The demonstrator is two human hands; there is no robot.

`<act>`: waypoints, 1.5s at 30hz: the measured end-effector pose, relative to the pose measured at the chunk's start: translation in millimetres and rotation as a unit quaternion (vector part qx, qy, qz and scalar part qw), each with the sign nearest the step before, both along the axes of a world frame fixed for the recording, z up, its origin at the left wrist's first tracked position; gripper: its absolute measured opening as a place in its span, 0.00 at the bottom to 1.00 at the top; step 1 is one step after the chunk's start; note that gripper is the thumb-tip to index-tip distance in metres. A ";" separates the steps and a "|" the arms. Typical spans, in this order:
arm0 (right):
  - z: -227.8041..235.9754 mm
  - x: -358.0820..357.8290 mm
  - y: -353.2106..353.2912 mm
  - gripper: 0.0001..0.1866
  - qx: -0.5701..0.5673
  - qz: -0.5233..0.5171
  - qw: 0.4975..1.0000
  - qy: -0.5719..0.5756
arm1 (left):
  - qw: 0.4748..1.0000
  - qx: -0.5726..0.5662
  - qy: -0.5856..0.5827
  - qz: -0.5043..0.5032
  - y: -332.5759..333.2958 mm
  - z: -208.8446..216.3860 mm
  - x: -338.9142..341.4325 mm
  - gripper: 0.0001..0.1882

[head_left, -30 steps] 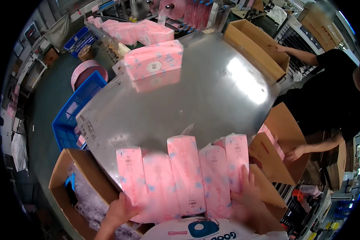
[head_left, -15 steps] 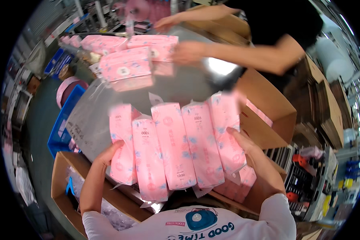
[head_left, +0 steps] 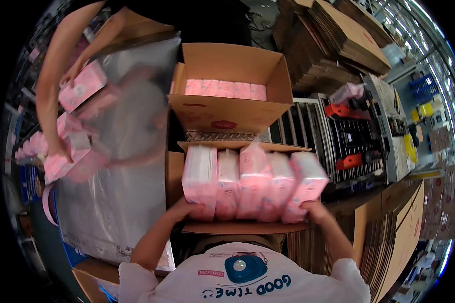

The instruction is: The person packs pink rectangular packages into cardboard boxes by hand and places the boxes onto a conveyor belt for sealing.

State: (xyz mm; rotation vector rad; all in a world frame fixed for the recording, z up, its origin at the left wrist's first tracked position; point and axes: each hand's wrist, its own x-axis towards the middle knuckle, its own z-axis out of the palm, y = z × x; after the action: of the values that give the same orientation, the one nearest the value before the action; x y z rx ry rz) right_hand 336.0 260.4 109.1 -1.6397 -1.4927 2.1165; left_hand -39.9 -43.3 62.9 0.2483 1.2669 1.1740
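Observation:
Several pink soft packs [head_left: 254, 189], which look like tissue packs in clear film, stand side by side in a row. My left hand [head_left: 188, 209] presses the left end of the row, and my right hand [head_left: 316, 212] presses the right end, both closed on it. The row is over an open cardboard box [head_left: 242, 228], its lower ends between the flaps. How deep the packs sit in it I cannot tell. Just beyond stands a second open box [head_left: 225, 115] with a row of pink packs [head_left: 226, 90] inside.
To the left is a shiny grey table [head_left: 121, 202], where a co-worker's hands [head_left: 60, 151] handle more pink packs [head_left: 83, 86]. A roller conveyor [head_left: 303, 118] with a black and red machine [head_left: 351, 136] runs at the right. Flattened cartons [head_left: 384, 217] stand stacked at the near right.
My view has turned to the right. Both hands have carried the row of packs from beside the table to over the open box, and the packs have tipped more upright.

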 end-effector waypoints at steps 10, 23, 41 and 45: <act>42.2 -61.0 -7.8 0.44 0.512 0.104 0.851 -0.052 | 0.729 0.024 0.684 0.034 42.4 64.8 15.1 0.42; -30.9 -162.1 61.0 0.42 0.362 0.372 0.838 -0.166 | 0.659 -0.080 0.700 -0.263 134.5 -11.5 -4.4 0.47; 18.8 17.0 185.8 0.23 0.483 0.339 0.704 -0.395 | 0.912 -0.168 0.272 0.258 76.5 58.1 81.2 0.35; -16.8 4.6 131.2 0.37 0.274 0.489 0.760 -0.329 | 0.926 0.153 0.340 -0.053 146.0 42.7 107.7 0.38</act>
State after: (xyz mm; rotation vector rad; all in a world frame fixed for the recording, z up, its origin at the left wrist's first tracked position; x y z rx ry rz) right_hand 340.6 391.7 92.3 -1.5437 -3.3392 0.9372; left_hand 67.8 102.7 105.6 1.0145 1.6300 1.2337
